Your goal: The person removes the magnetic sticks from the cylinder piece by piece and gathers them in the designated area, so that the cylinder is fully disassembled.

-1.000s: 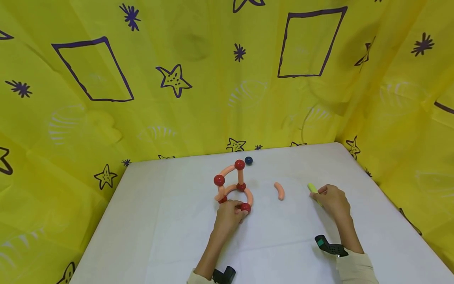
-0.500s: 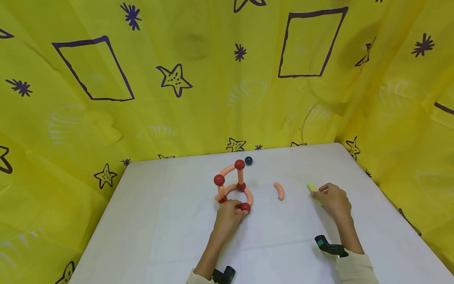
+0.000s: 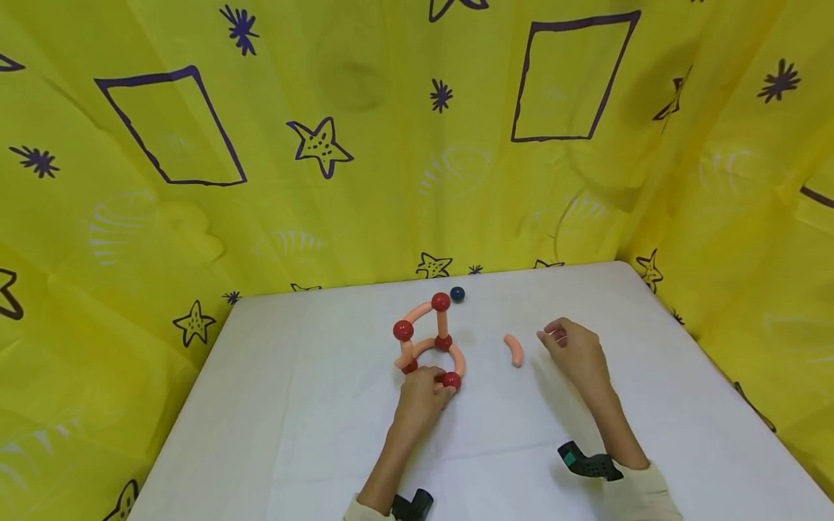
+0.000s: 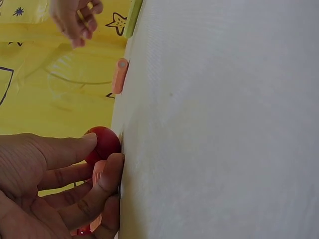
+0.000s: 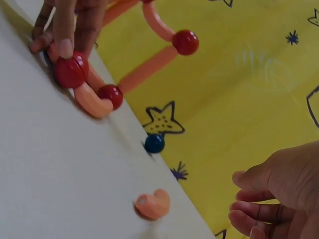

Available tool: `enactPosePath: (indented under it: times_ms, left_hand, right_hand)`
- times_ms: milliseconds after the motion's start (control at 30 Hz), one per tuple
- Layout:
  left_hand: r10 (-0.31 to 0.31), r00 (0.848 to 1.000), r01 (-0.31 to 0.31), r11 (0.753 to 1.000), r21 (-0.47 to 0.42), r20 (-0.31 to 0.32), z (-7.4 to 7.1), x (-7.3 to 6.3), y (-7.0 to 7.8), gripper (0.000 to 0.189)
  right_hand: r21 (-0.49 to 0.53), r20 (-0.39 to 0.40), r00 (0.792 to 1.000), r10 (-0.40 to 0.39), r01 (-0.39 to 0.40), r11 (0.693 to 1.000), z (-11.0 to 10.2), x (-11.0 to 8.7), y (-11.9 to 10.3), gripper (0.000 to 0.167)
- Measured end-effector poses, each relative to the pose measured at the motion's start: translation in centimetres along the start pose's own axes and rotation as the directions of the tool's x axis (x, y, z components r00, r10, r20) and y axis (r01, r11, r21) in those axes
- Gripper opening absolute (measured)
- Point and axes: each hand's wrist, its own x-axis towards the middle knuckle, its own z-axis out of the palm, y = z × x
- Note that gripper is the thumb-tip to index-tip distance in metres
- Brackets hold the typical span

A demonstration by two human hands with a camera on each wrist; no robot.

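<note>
In the head view, our left hand (image 3: 420, 401) pinches the front red ball (image 3: 452, 380) at the near edge of the frame (image 3: 442, 325), whose upper part rises just beyond that hand. Our right hand (image 3: 576, 354) has come away from the green stick (image 4: 132, 19) that its fingers were on half a second ago, and has shifted inward; we cannot make out that stick from here now. The right hand hovers above the counter (image 3: 313, 420) with nothing in its fingers, just beside the loose peach stick (image 3: 514, 350), which lies between our two hands. A blue ball (image 3: 457, 294) sits beyond the left hand, behind the frame. The left hand and the frame look unmoved.

In the left wrist view, our left thumb presses on the red ball while the other fingers curl about the peach stick joined to it. Farther off, past the loose peach stick, we see the green stick at the counter, apart from the right hand.

In the right wrist view, our right thumb and fingers curl loosely around nothing, and the loose peach stick lies on the counter between them and the left hand. We judge that letting go of the green stick frees the right hand for this nearer piece, while the left steadies the frame.
</note>
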Motion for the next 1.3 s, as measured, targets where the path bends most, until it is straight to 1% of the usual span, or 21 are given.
enactPosePath:
  times_ms: [100,200,300,400,433,500,633,700,800,900,1000,1067,1133,1167,1200,1233,1300]
  left_hand:
    - [0.018,1.0,-0.018,0.999,0.033,-0.011,0.0,0.0,0.1,0.027]
    - [0.037,0.999,-0.035,0.997,0.072,-0.026,0.0,0.0,0.3,0.025]
    - [0.044,0.998,-0.04,0.993,0.109,-0.041,-0.2,-0.2,1.0,0.025]
    - [0.077,0.995,-0.067,0.987,0.145,-0.063,-0.5,-0.4,1.8,0.024]
    - [0.097,0.992,-0.084,0.984,0.158,-0.075,-0.6,-0.4,2.0,0.024]
    - [0.145,0.985,-0.127,0.976,0.176,-0.097,-1.0,-0.5,2.4,0.022]
    - [0.237,0.96,-0.212,0.964,0.163,-0.15,-2.0,-0.8,3.3,0.015]
    - [0.264,0.948,-0.244,0.961,0.129,-0.176,-2.5,-1.0,3.8,0.01]
    - [0.312,0.923,-0.3,0.95,0.085,-0.225,-3.4,-1.3,4.5,0.006]
    - [0.351,0.889,-0.354,0.934,0.044,-0.293,-4.2,-1.5,5.0,0.009]
    - [0.386,0.836,-0.407,0.913,0.032,-0.391,-5.0,-1.5,4.9,0.009]
    - [0.399,0.794,-0.428,0.903,0.044,-0.459,-5.5,-1.3,4.7,0.009]
    - [0.398,0.759,-0.43,0.901,0.062,-0.516,-5.9,-1.1,4.2,0.012]
    - [0.392,0.745,-0.423,0.903,0.071,-0.539,-6.1,-1.0,4.0,0.012]
    - [0.382,0.737,-0.413,0.907,0.076,-0.558,-6.4,-1.0,3.8,0.012]
    - [0.37,0.731,-0.401,0.913,0.079,-0.573,-6.6,-0.9,3.5,0.011]
    - [0.337,0.732,-0.367,0.927,0.073,-0.592,-7.0,-0.7,3.1,0.009]
  right_hand:
    - [0.043,0.071,0.992,-0.104,0.101,0.994,1.3,-0.2,-1.5,0.017]
    - [0.087,0.169,0.967,-0.189,0.176,0.981,2.8,-0.6,-2.8,0.014]
    - [0.142,0.27,0.927,-0.262,0.23,0.963,4.3,-1.0,-3.5,0.015]
    - [0.189,0.344,0.886,-0.31,0.258,0.948,5.4,-1.5,-3.9,0.018]
    - [0.202,0.359,0.876,-0.324,0.266,0.943,5.7,-1.7,-3.9,0.019]
    - [0.217,0.372,0.864,-0.34,0.276,0.937,6.1,-2.1,-4.2,0.021]
    - [0.211,0.388,0.855,-0.344,0.281,0.936,6.8,-2.7,-4.8,0.025]
    - [0.202,0.395,0.847,-0.357,0.299,0.933,7.2,-3.0,-4.9,0.027]
    - [0.195,0.418,0.834,-0.36,0.305,0.932,7.7,-3.2,-5.1,0.031]
    - [0.194,0.444,0.827,-0.344,0.286,0.938,8.0,-3.4,-5.2,0.037]
    - [0.19,0.46,0.826,-0.324,0.265,0.945,8.3,-3.4,-5.4,0.041]
    - [0.178,0.464,0.828,-0.314,0.259,0.949,8.4,-3.4,-5.5,0.043]
    - [0.175,0.469,0.831,-0.301,0.246,0.953,8.5,-3.5,-5.6,0.045]
    - [0.172,0.472,0.832,-0.292,0.239,0.956,8.5,-3.5,-5.7,0.046]
    - [0.171,0.474,0.832,-0.288,0.234,0.957,8.6,-3.5,-5.7,0.046]
    - [0.171,0.475,0.832,-0.287,0.233,0.957,8.6,-3.6,-5.7,0.046]
    - [0.176,0.472,0.831,-0.293,0.237,0.956,8.6,-3.6,-5.7,0.046]
